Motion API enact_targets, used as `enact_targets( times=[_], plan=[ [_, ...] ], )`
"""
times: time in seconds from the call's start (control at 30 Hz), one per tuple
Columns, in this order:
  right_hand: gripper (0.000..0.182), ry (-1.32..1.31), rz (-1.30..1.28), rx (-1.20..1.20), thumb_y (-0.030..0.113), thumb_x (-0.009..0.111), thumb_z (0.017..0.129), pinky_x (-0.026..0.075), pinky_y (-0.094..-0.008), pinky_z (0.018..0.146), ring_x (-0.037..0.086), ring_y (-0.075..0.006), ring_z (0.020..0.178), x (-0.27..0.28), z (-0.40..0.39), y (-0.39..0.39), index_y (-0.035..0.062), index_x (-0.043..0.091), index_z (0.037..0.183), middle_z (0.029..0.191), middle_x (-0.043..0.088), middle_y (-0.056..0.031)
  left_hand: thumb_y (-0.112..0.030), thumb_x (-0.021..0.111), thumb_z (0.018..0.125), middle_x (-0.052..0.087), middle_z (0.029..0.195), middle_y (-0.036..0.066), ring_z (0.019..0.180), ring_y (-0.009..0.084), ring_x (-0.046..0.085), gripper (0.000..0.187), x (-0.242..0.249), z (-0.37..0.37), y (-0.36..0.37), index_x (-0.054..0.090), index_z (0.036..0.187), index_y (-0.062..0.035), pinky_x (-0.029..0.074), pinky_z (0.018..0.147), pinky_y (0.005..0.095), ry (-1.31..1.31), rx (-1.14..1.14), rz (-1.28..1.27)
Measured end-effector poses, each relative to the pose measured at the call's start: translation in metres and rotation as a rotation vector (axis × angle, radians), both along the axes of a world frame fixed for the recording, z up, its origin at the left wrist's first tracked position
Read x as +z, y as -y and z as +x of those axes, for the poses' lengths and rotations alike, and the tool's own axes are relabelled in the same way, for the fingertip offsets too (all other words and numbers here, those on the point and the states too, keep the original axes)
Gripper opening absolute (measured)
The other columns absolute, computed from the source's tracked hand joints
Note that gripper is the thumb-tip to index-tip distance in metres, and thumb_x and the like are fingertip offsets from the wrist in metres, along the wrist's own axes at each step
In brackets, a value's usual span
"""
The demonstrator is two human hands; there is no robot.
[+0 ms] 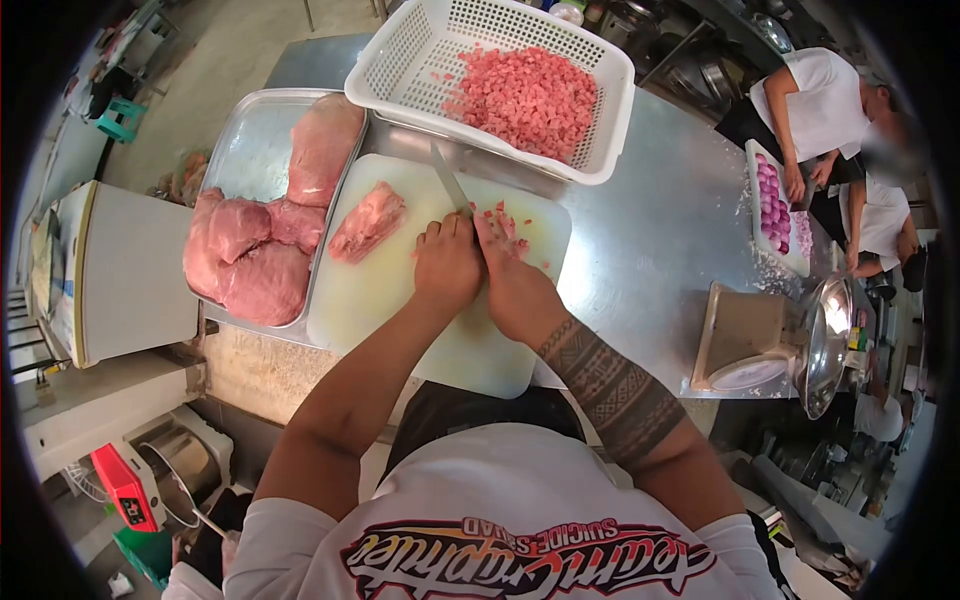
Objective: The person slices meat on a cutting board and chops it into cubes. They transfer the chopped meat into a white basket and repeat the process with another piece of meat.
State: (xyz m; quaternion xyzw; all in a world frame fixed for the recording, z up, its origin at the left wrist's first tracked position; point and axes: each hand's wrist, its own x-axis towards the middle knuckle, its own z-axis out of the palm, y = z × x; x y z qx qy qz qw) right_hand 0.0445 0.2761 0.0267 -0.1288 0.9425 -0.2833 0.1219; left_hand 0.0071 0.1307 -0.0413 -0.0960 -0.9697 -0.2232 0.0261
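My right hand (pixel 515 285) is closed on a knife (pixel 449 178), whose blade points away from me over the white cutting board (pixel 430 350). Close against the blade's left side is my left hand (pixel 447 260), its fingers curled down; whatever lies beneath them is hidden. Small diced pieces of meat (pixel 512 228) lie just right of the blade. To the left of my left hand rests a larger chunk of raw meat (pixel 367 222) on the board. A metal tray (pixel 262 120) at the left holds several big pieces of raw meat (pixel 265 240).
A white perforated basket (pixel 420 98) with diced meat stands beyond the board. At the right of the metal table (pixel 665 230) is a weighing scale (pixel 750 340). Co-workers (pixel 820 105) stand at the far right by a board of purple onions (pixel 772 205). A white cabinet (pixel 140 270) is left.
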Motion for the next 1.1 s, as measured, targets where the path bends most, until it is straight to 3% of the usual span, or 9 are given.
enact_targets(
  times=[0.1,0.17,0.27,0.57,0.67,0.83,0.87,0.93,1.1],
  plan=[
    [0.092,-0.025,0.007,-0.016,0.002,0.052,0.091,0.057,-0.0545,0.077,0.072,-0.0463,0.087,-0.002,0.002,-0.006,0.0129,0.010,0.172,0.104,0.074,-0.0292,-0.022,0.069,0.090,0.064,0.123,0.015,0.113,0.0368,0.061,0.037,0.009,0.000,0.000,0.063,0.120,-0.0022,0.047,0.097,0.0504,0.069,-0.023,-0.001],
    [0.094,0.171,0.037,-0.017,0.004,0.053,0.091,0.057,-0.0546,0.075,0.073,-0.0451,0.083,0.022,0.010,-0.019,0.0147,0.009,0.172,0.098,0.075,-0.0269,-0.023,0.071,0.089,0.064,0.123,0.014,0.113,0.0366,0.060,0.038,0.011,0.000,0.006,0.063,0.121,-0.0030,0.046,0.097,0.0504,0.024,-0.019,0.004],
    [0.097,0.230,0.158,-0.043,0.004,0.058,0.090,0.056,-0.0553,0.071,0.070,-0.0446,0.074,0.028,0.040,-0.030,0.0174,0.009,0.173,0.084,0.072,-0.0251,-0.025,0.073,0.089,0.064,0.124,0.014,0.115,0.0360,0.059,0.043,0.006,0.009,0.014,0.063,0.124,-0.0044,0.045,0.098,0.0507,-0.083,-0.017,0.011],
    [0.100,0.166,0.210,0.040,0.001,0.057,0.088,0.054,-0.0530,0.066,0.066,-0.0418,0.065,0.081,0.071,-0.037,0.0135,0.006,0.173,0.072,0.068,-0.0218,-0.024,0.071,0.087,0.063,0.126,0.012,0.114,0.0359,0.059,0.046,0.004,0.012,0.013,0.062,0.128,-0.0062,0.045,0.097,0.0526,-0.018,-0.061,-0.080],
    [0.098,0.240,0.142,0.088,-0.001,0.055,0.089,0.054,-0.0546,0.069,0.068,-0.0445,0.069,0.088,0.068,-0.036,0.0120,0.007,0.172,0.078,0.070,-0.0242,-0.024,0.068,0.089,0.063,0.128,0.011,0.115,0.0354,0.059,0.042,-0.001,0.011,0.013,0.062,0.127,-0.0069,0.045,0.097,0.0526,0.005,-0.062,-0.115],
    [0.089,0.127,0.047,0.012,0.002,0.050,0.093,0.057,-0.0559,0.076,0.072,-0.0453,0.083,0.014,0.024,0.000,0.0131,0.009,0.172,0.092,0.073,-0.0272,-0.024,0.068,0.090,0.063,0.128,0.010,0.117,0.0355,0.058,0.038,0.000,0.011,0.014,0.062,0.124,-0.0081,0.044,0.099,0.0514,0.051,-0.074,-0.110],
    [0.088,0.088,0.039,0.010,0.002,0.049,0.094,0.057,-0.0563,0.076,0.073,-0.0456,0.084,0.009,0.017,0.003,0.0139,0.010,0.172,0.094,0.074,-0.0276,-0.027,0.073,0.086,0.063,0.126,0.010,0.116,0.0361,0.058,0.043,-0.003,0.008,0.015,0.061,0.123,-0.0078,0.044,0.098,0.0517,0.017,-0.065,-0.103],
    [0.088,0.112,0.066,-0.004,0.004,0.049,0.094,0.057,-0.0560,0.076,0.073,-0.0450,0.084,0.009,0.012,-0.001,0.0148,0.009,0.172,0.095,0.074,-0.0264,-0.035,0.084,0.079,0.063,0.120,0.011,0.115,0.0373,0.058,0.056,-0.008,0.011,0.014,0.059,0.121,-0.0072,0.045,0.096,0.0522,-0.043,-0.052,-0.083],
    [0.094,0.147,0.162,0.040,0.003,0.053,0.092,0.056,-0.0556,0.073,0.072,-0.0443,0.080,0.047,0.030,-0.019,0.0149,0.006,0.172,0.090,0.073,-0.0252,-0.033,0.084,0.079,0.064,0.117,0.011,0.114,0.0374,0.058,0.053,0.001,0.014,0.016,0.061,0.117,-0.0058,0.046,0.095,0.0513,-0.038,-0.054,-0.019]
  ],
)
